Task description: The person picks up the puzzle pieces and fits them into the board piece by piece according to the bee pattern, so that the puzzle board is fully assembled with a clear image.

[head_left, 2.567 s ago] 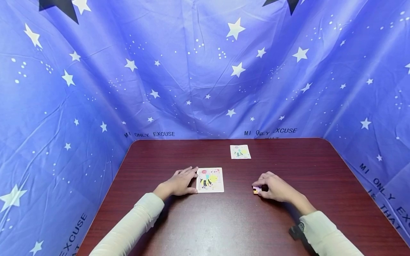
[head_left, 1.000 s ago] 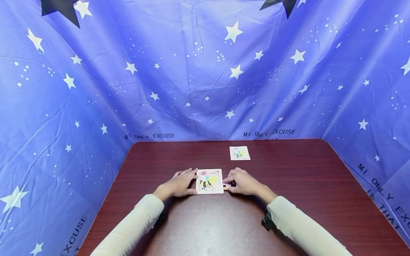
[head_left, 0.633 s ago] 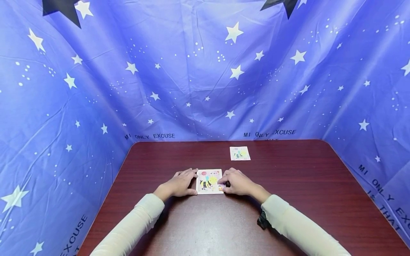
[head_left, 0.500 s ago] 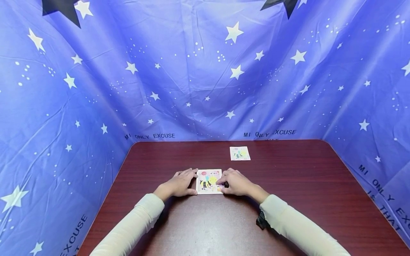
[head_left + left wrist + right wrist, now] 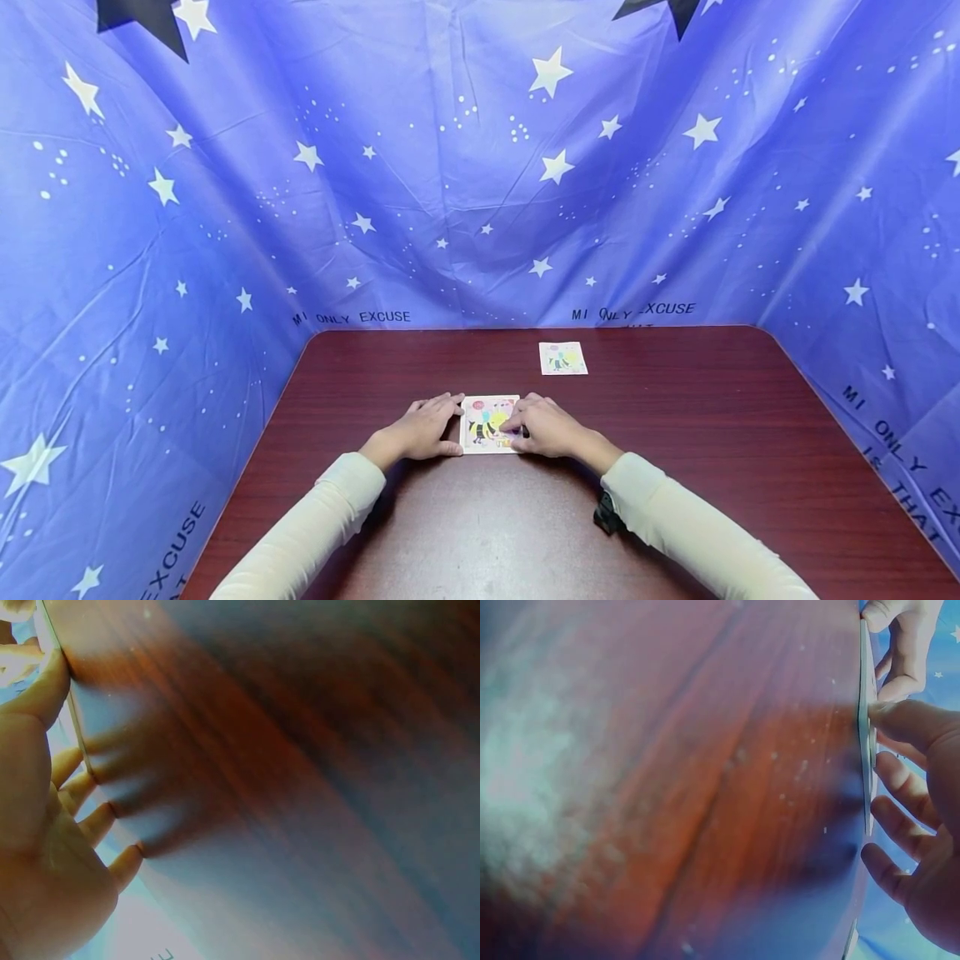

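Note:
A square jigsaw puzzle with a bee picture and a pale border (image 5: 480,451) lies flat near the middle of the table. My left hand (image 5: 422,429) rests at its left side, thumb by the near corner and extended fingers by the far one. My right hand (image 5: 555,427) reaches over the right edge, thumb and forefinger pinching a small orange-and-purple puzzle piece (image 5: 507,444) at the near right of the picture. Those fingers cover most of it. In the right wrist view the thumb of my right hand (image 5: 934,787) is on the board's edge (image 5: 865,712).
A matching bee picture card (image 5: 562,358) lies farther back, right of centre. The dark red-brown table (image 5: 675,392) ends at a blue star-printed curtain (image 5: 480,183) behind and on both sides. A small black device (image 5: 606,513) is strapped at the right sleeve cuff.
From the right, my right hand has brought the puzzle piece leftward across the table and onto the board's near right area. My left hand has kept its place at the left edge.

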`<state>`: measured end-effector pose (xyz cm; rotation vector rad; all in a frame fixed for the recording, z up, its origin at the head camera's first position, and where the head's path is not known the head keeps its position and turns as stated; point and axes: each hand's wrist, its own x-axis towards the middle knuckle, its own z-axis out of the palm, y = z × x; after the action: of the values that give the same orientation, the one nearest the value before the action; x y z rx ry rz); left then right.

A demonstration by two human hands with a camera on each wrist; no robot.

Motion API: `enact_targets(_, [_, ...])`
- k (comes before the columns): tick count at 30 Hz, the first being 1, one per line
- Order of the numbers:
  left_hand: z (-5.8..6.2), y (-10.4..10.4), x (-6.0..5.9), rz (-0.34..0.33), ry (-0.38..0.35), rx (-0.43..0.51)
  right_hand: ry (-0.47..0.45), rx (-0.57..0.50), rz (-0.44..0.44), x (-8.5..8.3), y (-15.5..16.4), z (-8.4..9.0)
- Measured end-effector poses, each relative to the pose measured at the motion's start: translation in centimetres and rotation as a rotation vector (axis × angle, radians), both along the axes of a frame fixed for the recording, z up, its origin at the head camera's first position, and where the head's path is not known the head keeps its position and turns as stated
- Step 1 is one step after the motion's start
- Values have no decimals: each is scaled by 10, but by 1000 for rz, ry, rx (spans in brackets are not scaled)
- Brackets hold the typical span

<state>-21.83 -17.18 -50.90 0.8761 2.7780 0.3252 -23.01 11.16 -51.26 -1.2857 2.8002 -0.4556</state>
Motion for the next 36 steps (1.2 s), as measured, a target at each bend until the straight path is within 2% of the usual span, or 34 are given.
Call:
enact_targets(12, [1, 1, 1, -3, -2, -11, 14, 6, -13, 2, -6, -3])
enact_targets(24, [-2, 1, -1, -5, -2, -23, 149, -14, -8, 9, -9, -3])
enact_targets(36, [-1, 0, -1, 0, -12, -40, 237, 18, -21, 16, -9, -1])
